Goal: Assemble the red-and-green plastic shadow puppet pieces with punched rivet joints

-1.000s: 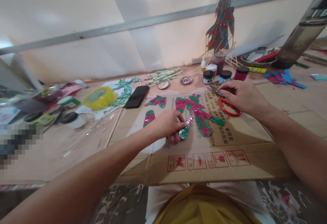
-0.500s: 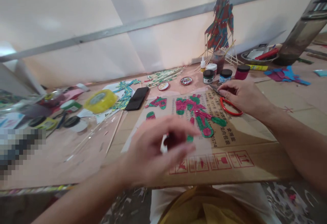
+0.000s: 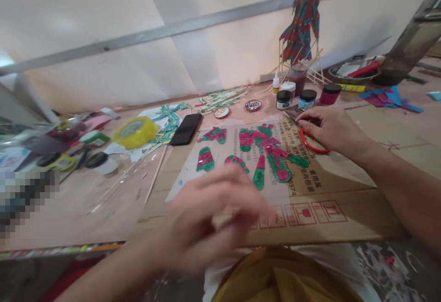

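Head view: left hand (image 3: 213, 219) half-open, empty; right hand (image 3: 324, 127) grips one pair of scissors (image 3: 311, 148).

The cutouts (image 3: 206, 159) are showing magenta and green, the scissors (image 3: 319, 151) are displaying red handles, the box (image 3: 361, 228) is bearing red symbols (image 3: 306, 213) and black print (image 3: 312, 181) on brown, the tape (image 3: 147, 133) is showing yellow, the phone (image 3: 186, 129) is gleaming black, and the figure (image 3: 303, 31) is mixing blue with red

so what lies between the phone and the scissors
In the head view, a small pink-green piece, then a larger pink-green cluster.
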`<state>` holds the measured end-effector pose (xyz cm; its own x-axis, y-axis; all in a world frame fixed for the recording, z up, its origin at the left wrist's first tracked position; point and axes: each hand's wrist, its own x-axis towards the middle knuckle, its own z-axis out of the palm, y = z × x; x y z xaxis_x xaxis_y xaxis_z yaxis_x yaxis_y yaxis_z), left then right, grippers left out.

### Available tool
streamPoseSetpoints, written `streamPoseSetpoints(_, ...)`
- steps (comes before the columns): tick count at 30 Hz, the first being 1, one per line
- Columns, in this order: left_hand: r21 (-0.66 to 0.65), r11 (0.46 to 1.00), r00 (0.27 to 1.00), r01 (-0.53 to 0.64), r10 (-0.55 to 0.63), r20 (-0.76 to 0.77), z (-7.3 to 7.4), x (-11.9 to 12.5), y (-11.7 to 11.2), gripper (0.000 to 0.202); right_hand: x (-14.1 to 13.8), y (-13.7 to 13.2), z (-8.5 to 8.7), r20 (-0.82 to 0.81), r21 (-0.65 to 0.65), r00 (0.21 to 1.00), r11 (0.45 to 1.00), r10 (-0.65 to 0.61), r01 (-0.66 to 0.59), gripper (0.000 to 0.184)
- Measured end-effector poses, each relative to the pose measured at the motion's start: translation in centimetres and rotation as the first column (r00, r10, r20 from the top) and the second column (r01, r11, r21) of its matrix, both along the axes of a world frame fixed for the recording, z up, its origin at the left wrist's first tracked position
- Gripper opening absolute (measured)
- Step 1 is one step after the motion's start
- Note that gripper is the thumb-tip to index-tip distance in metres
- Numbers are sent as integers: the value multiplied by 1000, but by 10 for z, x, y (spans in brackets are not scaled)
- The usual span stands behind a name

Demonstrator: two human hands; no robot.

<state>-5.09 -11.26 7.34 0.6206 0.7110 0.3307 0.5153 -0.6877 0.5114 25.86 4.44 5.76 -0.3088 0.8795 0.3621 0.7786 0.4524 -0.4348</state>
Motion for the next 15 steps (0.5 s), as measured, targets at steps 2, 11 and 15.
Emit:
streamPoseSetpoints(2, 8, 991, 991, -135, 135, 19, -7, 14, 40, 28, 1, 2, -2, 9, 22, 1000, 1000, -2, 2, 22)
streamPoseSetpoints(11, -72, 976, 873, -205, 149, -464, -56, 4, 91, 41, 6, 8, -7, 3, 76, 998, 995, 61, -61, 19)
streamPoseSetpoints(15, -23, 967, 854, -254, 213, -476, -52, -6, 93, 37, 13, 2, 11, -72, 109, 994, 990, -79, 87, 18)
